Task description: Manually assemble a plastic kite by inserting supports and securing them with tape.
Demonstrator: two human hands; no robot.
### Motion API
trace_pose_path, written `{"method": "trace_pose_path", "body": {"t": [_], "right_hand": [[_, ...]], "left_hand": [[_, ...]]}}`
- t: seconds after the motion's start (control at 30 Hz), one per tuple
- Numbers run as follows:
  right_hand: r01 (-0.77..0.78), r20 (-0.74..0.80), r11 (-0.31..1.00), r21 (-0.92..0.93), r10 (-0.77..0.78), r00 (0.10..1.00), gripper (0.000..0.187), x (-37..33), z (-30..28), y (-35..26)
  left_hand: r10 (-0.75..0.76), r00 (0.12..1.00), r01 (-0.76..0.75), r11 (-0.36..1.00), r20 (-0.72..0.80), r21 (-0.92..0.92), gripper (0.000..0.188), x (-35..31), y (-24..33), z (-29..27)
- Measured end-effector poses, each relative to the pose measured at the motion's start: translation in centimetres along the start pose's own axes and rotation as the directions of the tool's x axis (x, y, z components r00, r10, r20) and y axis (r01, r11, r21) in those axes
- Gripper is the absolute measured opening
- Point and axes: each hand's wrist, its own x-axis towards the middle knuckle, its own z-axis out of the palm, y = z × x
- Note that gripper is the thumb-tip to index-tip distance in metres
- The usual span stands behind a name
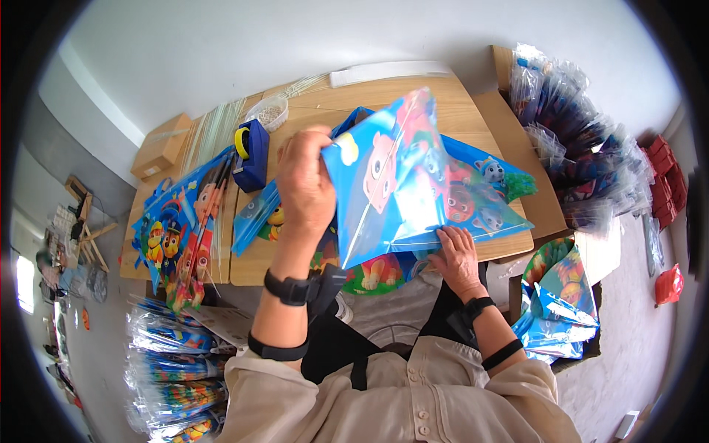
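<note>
Head view: L hand point(305, 171) grips blue sheet point(360, 173), R hand point(459, 263) at btm edge point(405, 244).

No text, label, brand, number or sign can be read.
</note>
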Motion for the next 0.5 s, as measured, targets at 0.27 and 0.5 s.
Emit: {"method": "trace_pose_path", "body": {"t": [0.27,0.5], "right_hand": [[0.075,-0.464,0.997,0.015,-0.060,0.884,0.028,7.0,-10.0,2.4],[-0.043,-0.230,0.832,0.553,0.203,0.952,0.022,16.2,-22.5,3.9]], "left_hand": [[0.042,0.946,-0.062,0.997,-0.323,-0.051,0.016,4.7,-1.3,-8.8],[-0.241,0.942,0.240,0.970,0.234,0.031,0.015,11.0,-6.8,-13.7]]}}
